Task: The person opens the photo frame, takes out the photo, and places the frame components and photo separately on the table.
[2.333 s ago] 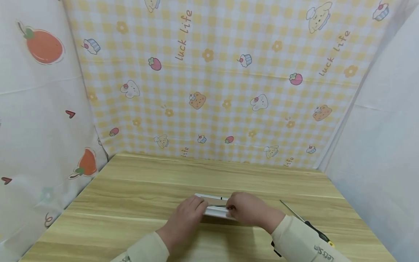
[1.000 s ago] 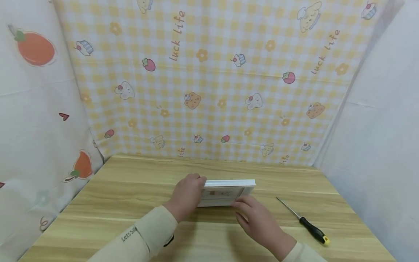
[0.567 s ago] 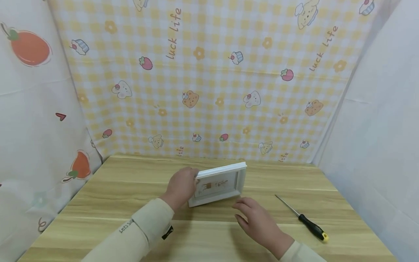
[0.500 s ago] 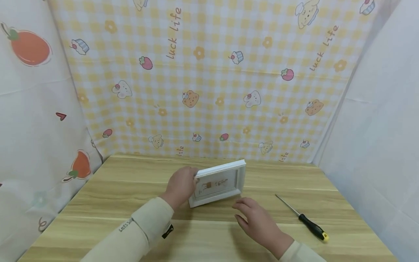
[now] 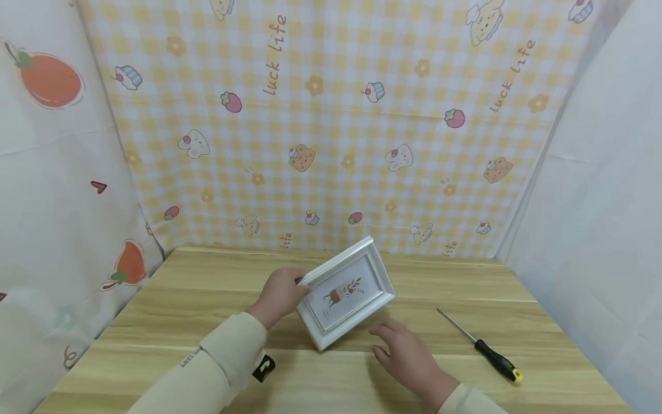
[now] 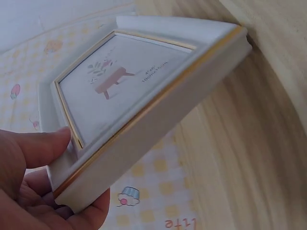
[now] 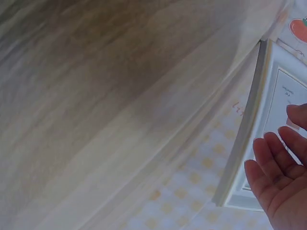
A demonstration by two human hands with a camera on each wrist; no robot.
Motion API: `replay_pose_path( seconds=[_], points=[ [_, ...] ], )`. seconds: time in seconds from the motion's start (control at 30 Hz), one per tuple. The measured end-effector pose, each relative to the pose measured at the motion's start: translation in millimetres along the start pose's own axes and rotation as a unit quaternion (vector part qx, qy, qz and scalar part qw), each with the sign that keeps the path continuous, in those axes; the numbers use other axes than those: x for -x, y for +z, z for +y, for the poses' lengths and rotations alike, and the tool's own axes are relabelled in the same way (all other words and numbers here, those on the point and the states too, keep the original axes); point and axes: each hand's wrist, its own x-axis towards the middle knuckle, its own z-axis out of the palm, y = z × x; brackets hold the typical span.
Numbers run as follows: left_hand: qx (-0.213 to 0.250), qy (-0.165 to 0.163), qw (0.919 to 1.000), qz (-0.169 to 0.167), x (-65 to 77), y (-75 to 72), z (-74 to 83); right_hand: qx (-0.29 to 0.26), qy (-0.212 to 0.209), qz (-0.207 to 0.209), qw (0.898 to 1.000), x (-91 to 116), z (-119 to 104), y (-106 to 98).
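Note:
A white picture frame (image 5: 357,315) with thin gold lines holds a print of a small stool with a leafy sprig. It is tilted in the head view, its front turned toward me. My left hand (image 5: 281,293) grips its upper left corner. In the left wrist view the thumb of the left hand (image 6: 29,177) presses the front border of the frame (image 6: 129,134), with fingers curled behind. My right hand (image 5: 405,353) is just below the lower right corner, fingers loosely bent, holding nothing. The right wrist view shows this hand (image 7: 283,177) overlapping the frame (image 7: 266,86).
A screwdriver (image 5: 496,360) with a black and yellow handle lies on the right of the wood-grain table (image 5: 217,328). Behind the table hangs a yellow checked cloth (image 5: 331,190). White cloths (image 5: 595,241) enclose both sides. A black strap (image 5: 264,368) shows by the left sleeve.
The frame was low between both hands, then lifted by the left hand and turned until its front faces me. The right hand let go of it and stays nearby. The screwdriver lies still.

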Motion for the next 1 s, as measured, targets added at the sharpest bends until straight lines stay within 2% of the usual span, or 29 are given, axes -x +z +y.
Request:
replay_pose_path(
  seconds=[0.23, 0.43, 0.57, 0.8, 0.9, 1.0],
  points=[
    [0.07, -0.057, 0.9957, -0.023, 3.3, 0.8, -14.7, -0.005, 0.012, 0.0, 1.0, 1.0, -0.2, 2.2],
    [0.126, -0.111, 0.9852, -0.034, 4.5, 4.1, -28.5, -0.013, 0.029, -0.012, 0.999, 1.2, -0.7, 1.2],
    [0.139, -0.138, 0.9797, -0.042, 5.5, 8.3, -38.1, -0.02, 0.041, -0.028, 0.999, 1.4, -1.0, -0.6],
    [0.172, -0.173, 0.9681, -0.057, 9.4, 13.8, -45.8, -0.028, 0.057, -0.045, 0.997, 2.3, -0.3, -1.5],
    [0.187, -0.178, 0.9642, -0.06, 11.6, 16.0, -45.6, -0.028, 0.056, -0.045, 0.997, 2.4, 0.4, -1.0],
    [0.19, -0.175, 0.9643, -0.059, 13.1, 18.5, -45.4, -0.028, 0.058, -0.044, 0.997, 2.3, 0.7, -0.5]
  ],
)
